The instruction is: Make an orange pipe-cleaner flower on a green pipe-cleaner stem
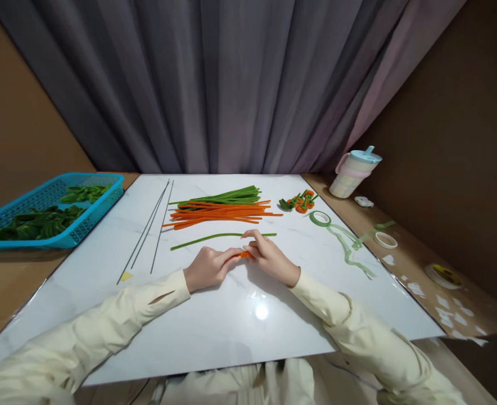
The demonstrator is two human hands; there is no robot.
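I see a short orange pipe cleaner (245, 255), fuzzy and mostly hidden, pinched between the fingertips of my left hand (208, 268) and right hand (270, 260). It lies roughly level, just above the white tabletop (231, 320), around its middle, closer to the near edge.

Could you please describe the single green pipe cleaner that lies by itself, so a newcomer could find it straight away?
On the white marble-look board, look between the pile of orange and green pipe cleaners and the left hand and right hand. The single green pipe cleaner lies there crosswise. Unlike its neighbours, it lies alone, outside the pile.
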